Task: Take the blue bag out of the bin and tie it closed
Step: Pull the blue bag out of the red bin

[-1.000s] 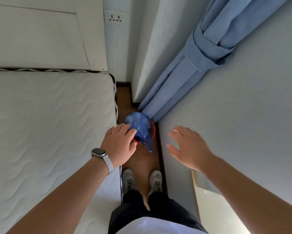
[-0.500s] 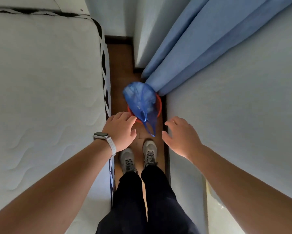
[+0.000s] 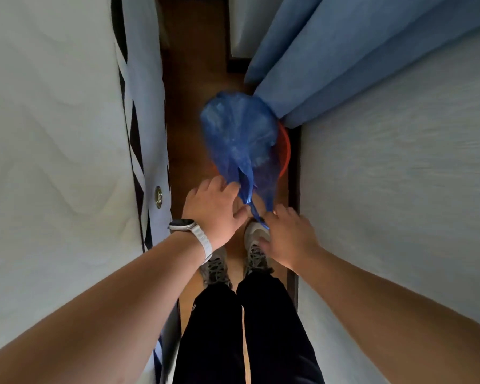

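Observation:
A blue plastic bag [image 3: 237,134] fills a small red-orange bin [image 3: 285,151] on the wooden floor, between the bed and the wall. The bag bulges over the bin and hides most of it; only the bin's right rim shows. Two thin handle strips of the bag trail toward me. My right hand [image 3: 288,239] is closed on the ends of these strips. My left hand [image 3: 213,212], with a watch on its wrist, touches the left strip with its fingertips, fingers slightly spread; whether it grips is unclear.
A white mattress [image 3: 53,162] with a black-and-white edge lines the left side. A pale wall [image 3: 399,176] runs along the right, with blue curtains [image 3: 330,65] hanging behind the bin. My shoes [image 3: 256,245] stand on the narrow floor strip just before the bin.
Both hands have moved forward and down to the bag. The right hand has closed on the handle strips, and the left hand now touches the bag. The view has tilted further down.

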Motion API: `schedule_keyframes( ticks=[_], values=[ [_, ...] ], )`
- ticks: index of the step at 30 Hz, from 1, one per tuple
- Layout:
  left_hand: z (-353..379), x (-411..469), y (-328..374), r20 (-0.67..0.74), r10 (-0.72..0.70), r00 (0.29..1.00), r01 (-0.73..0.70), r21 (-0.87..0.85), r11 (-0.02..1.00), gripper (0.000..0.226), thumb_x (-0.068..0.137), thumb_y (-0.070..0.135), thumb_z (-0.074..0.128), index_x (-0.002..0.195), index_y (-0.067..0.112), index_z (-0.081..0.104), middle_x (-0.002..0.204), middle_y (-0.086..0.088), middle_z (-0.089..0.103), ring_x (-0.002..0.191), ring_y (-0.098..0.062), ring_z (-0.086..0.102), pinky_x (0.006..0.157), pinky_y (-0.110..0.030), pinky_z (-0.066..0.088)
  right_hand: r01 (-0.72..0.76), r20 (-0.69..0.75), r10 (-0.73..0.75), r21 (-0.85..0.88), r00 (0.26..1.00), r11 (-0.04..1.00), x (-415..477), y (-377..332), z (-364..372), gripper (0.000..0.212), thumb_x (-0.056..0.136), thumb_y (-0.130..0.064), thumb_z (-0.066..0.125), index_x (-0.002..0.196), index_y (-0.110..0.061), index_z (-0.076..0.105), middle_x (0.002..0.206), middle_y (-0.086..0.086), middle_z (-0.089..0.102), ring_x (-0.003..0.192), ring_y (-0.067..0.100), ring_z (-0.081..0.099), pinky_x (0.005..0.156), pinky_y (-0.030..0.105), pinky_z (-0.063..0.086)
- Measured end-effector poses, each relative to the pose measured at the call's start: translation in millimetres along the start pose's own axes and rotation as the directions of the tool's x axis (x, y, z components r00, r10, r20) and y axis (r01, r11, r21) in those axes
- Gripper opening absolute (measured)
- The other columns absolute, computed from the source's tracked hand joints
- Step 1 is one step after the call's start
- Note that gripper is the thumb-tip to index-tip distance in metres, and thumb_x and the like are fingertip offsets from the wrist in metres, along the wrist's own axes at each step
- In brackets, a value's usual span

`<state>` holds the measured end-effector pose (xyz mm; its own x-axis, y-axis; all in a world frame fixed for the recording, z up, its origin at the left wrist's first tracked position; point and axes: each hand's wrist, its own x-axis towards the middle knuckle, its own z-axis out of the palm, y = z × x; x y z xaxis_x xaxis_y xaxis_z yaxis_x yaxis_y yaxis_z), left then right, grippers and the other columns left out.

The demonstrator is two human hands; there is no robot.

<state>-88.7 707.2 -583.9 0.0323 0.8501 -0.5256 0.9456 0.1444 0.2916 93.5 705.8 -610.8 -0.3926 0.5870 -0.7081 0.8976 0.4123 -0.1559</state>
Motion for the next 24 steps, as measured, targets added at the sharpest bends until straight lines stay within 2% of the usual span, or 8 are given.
schedule_keyframes(
  ticks=[3, 7, 10, 12, 14, 16, 20, 24],
  values=[
    [6.5, 6.2, -1.3, -0.091, -0.002, 0.996, 0.000, -0.029, 1.000, 0.035, 0.085, 0.047, 0.049, 0.102, 0.021, 0.064, 0.105, -0.007, 0.063, 0.097, -0.031, 0.056, 0.072, -0.040, 0.044, -0.015, -0.013, 0.015, 0.035, 1.000, 0.999, 11.3, 8.5, 10.5, 0.030, 0.074, -0.027, 0.065, 0.101, -0.013, 0.065, 0.097, 0.015, 0.060, 0.091, 0.038, 0.057, 0.066, 0.040, 0.045],
    [-3.1, 6.3, -3.2, -0.202, 0.001, 0.979, -0.024, -0.111, 0.994, 0.031, 0.084, 0.035, 0.048, 0.091, 0.014, 0.069, 0.095, -0.009, 0.068, 0.085, -0.035, 0.059, 0.065, -0.041, 0.049, 0.013, -0.048, -0.008, 0.089, 0.999, 0.996, 15.8, 15.8, 6.1, 0.016, 0.080, -0.019, 0.062, 0.094, -0.011, 0.066, 0.090, 0.013, 0.062, 0.085, 0.036, 0.059, 0.062, 0.038, 0.044],
    [-18.1, 4.4, -1.5, -0.232, -0.014, 0.973, -0.015, -0.124, 0.992, 0.030, 0.086, 0.031, 0.046, 0.086, 0.012, 0.069, 0.091, -0.007, 0.069, 0.081, -0.033, 0.059, 0.063, -0.043, 0.050, 0.037, -0.076, -0.026, 0.142, 0.997, 0.989, 9.5, 14.8, 3.1, 0.033, 0.075, -0.020, 0.067, 0.106, -0.010, 0.063, 0.086, 0.015, 0.062, 0.078, 0.039, 0.061, 0.057, 0.041, 0.048],
    [-25.3, 3.6, -1.5, -0.248, -0.031, 0.968, 0.000, -0.124, 0.992, 0.029, 0.087, 0.030, 0.046, 0.086, 0.012, 0.069, 0.089, -0.006, 0.069, 0.080, -0.031, 0.059, 0.062, -0.042, 0.049, -0.013, -0.019, 0.016, 0.150, 1.000, 0.989, 8.5, 11.6, 4.3, 0.054, 0.077, -0.032, 0.064, 0.126, -0.015, 0.050, 0.105, 0.013, 0.059, 0.091, 0.037, 0.059, 0.066, 0.042, 0.050],
    [-27.6, 3.2, -2.9, -0.272, -0.032, 0.962, -0.001, -0.120, 0.993, 0.027, 0.087, 0.029, 0.048, 0.088, 0.012, 0.069, 0.089, -0.006, 0.069, 0.080, -0.030, 0.059, 0.062, -0.042, 0.050, -0.026, 0.012, 0.026, 0.077, 1.000, 0.997, 11.5, 7.4, 10.5, 0.066, 0.080, -0.038, 0.062, 0.138, -0.017, 0.038, 0.120, 0.010, 0.053, 0.102, 0.033, 0.056, 0.073, 0.040, 0.048],
    [-26.8, 4.6, -4.3, -0.281, -0.027, 0.959, -0.010, -0.129, 0.992, 0.025, 0.088, 0.028, 0.049, 0.091, 0.013, 0.069, 0.091, -0.005, 0.069, 0.083, -0.029, 0.060, 0.064, -0.041, 0.051, -0.034, 0.019, 0.034, 0.021, 0.999, 0.999, 16.3, 3.4, 21.4, 0.058, 0.083, -0.032, 0.058, 0.136, -0.015, 0.041, 0.120, 0.009, 0.052, 0.105, 0.031, 0.054, 0.075, 0.041, 0.047],
    [-18.7, 4.4, -4.9, -0.317, -0.043, 0.947, -0.013, -0.172, 0.985, 0.023, 0.088, 0.027, 0.051, 0.094, 0.013, 0.068, 0.096, -0.004, 0.069, 0.086, -0.027, 0.060, 0.065, -0.037, 0.051, -0.071, -0.007, 0.071, 0.010, 0.997, 0.997, 26.2, 4.0, 40.8, 0.047, 0.084, -0.016, 0.052, 0.131, -0.015, 0.049, 0.107, 0.009, 0.056, 0.099, 0.032, 0.055, 0.065, 0.036, 0.037],
    [-9.3, 0.4, -4.2, -0.335, -0.026, 0.942, -0.076, -0.289, 0.954, 0.017, 0.083, 0.023, 0.056, 0.089, 0.014, 0.069, 0.101, -0.001, 0.069, 0.088, -0.025, 0.062, 0.065, -0.031, 0.049, -0.035, -0.071, 0.038, 0.035, 0.997, 0.999, 25.2, 8.3, 46.6, 0.043, 0.083, -0.013, 0.053, 0.126, -0.013, 0.054, 0.101, 0.009, 0.060, 0.094, 0.033, 0.057, 0.064, 0.037, 0.042]
  ],
)
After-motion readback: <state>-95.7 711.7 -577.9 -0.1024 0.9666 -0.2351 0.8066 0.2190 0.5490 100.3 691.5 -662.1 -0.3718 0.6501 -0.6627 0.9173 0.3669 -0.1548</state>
